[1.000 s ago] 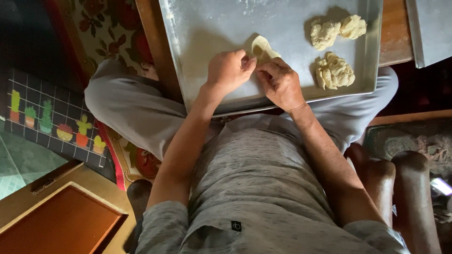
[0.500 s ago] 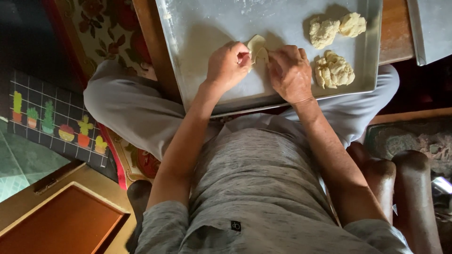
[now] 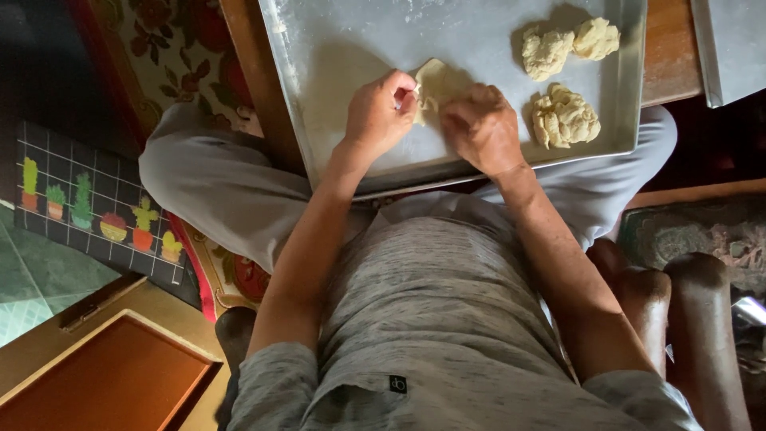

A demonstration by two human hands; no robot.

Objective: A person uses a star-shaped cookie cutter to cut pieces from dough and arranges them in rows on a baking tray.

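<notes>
1. A flattened piece of dough point(image 3: 437, 84) lies on the floured metal tray point(image 3: 343, 56), near the tray's near edge and about midway along it.
2. The left hand point(image 3: 379, 112) pinches the dough's left edge with narrow, curled fingers.
3. The right hand point(image 3: 479, 128) presses on the dough's right side, fingers bent over it.
4. Three rough dough lumps point(image 3: 562, 116) sit well apart toward the tray's right rim.
5. Bare floured surface lies open left of the dough.
6. A cactus-patterned mat point(image 3: 88, 207) lies well left of the tray.

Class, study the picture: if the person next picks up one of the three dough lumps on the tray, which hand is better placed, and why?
Probably the right hand. It rests on the flat dough piece, nearer the dough lumps on the tray; the left hand sits farther away.
</notes>
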